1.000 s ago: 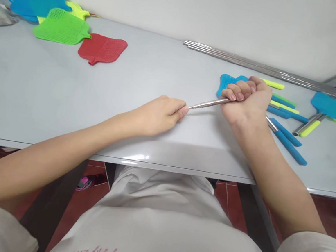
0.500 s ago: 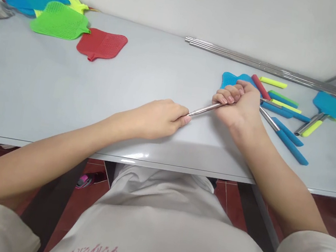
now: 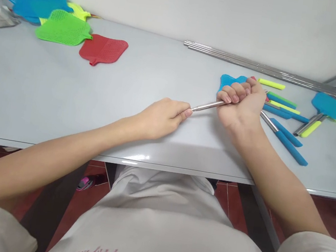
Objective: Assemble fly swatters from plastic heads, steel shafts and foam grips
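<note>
A thin silvery metal rod [image 3: 207, 106] is held between my two hands above the table, and it looks telescopic. Its left end is pinched between the thumb and fingers of my left hand [image 3: 165, 119]. Wrapped round the rod farther right is my right hand [image 3: 242, 107], palm side up with the fingers curled. That hand hides most of a red handle behind it and part of a blue fly swatter head [image 3: 231, 80]. Just right of it lie a blue handle on a metal tube [image 3: 290, 147] and a yellow handle [image 3: 271, 84].
Fly swatter heads lie at the back left: blue [image 3: 42, 2], green [image 3: 63, 28] and red [image 3: 103, 49]. Long metal tubes [image 3: 256, 66] rest along the wall. A folded blue swatter [image 3: 333, 107] is at the right. The table's front edge [image 3: 174, 169] runs before my body.
My right hand has shifted slightly right and covers more of the red handle. My left hand keeps its pinch on the rod. The view has tilted a little.
</note>
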`<state>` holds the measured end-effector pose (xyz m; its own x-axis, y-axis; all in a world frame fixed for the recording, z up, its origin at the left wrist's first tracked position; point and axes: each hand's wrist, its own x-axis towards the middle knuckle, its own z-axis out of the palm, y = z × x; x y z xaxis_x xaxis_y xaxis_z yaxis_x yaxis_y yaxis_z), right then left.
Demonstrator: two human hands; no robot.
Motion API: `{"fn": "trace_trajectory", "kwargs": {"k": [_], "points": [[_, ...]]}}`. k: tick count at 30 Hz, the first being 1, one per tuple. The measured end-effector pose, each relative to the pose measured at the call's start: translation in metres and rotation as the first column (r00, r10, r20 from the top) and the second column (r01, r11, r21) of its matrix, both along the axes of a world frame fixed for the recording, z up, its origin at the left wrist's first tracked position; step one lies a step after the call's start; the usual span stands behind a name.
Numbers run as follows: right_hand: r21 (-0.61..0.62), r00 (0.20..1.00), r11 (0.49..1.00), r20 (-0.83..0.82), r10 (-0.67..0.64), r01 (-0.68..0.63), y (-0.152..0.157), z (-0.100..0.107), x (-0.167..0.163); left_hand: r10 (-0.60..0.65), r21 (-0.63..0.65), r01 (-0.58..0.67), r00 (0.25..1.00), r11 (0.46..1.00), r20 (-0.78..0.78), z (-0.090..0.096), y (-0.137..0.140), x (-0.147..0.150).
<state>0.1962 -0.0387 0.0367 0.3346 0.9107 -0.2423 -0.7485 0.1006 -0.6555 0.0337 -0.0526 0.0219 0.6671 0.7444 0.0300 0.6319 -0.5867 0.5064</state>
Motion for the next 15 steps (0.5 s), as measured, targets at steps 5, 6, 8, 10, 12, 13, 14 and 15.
{"fn": "trace_trajectory", "kwargs": {"k": [5,6,8,10,12,13,14,15], "points": [[0.007,0.999,1.000,0.033,0.004,-0.005,-0.0006,-0.0010,-0.0005,-0.005,-0.013,0.005,1.000,1.000,0.005,0.0010,-0.0006,0.0001],[0.009,0.999,1.000,0.039,0.005,-0.006,-0.0007,-0.0012,-0.0007,-0.005,-0.016,0.005,1.000,1.000,0.003,0.0011,-0.0008,0.0001],[0.008,0.999,1.000,0.047,0.006,-0.006,-0.0008,-0.0018,-0.0010,-0.003,-0.024,0.003,1.000,1.000,-0.008,0.0013,-0.0011,0.0001],[0.007,0.999,1.000,0.054,0.006,-0.006,-0.0006,-0.0027,-0.0012,-0.004,-0.029,0.003,1.000,1.000,-0.015,0.0012,-0.0009,0.0000],[0.011,0.999,1.000,0.053,0.005,-0.005,-0.0003,-0.0038,-0.0013,-0.006,-0.031,0.005,1.000,1.000,-0.016,0.0008,-0.0005,-0.0002],[0.015,0.999,1.000,0.045,0.002,-0.003,-0.0003,-0.0042,-0.0014,-0.006,-0.032,0.005,1.000,0.999,-0.016,0.0005,-0.0003,-0.0003],[0.018,0.999,1.000,0.033,-0.002,0.001,-0.0002,-0.0045,-0.0015,-0.006,-0.031,0.005,1.000,0.999,-0.015,0.0003,-0.0001,-0.0004],[0.018,1.000,1.000,0.014,-0.006,0.006,-0.0002,-0.0046,-0.0016,-0.006,-0.031,0.005,1.000,0.999,-0.016,0.0002,0.0000,-0.0005]]}}
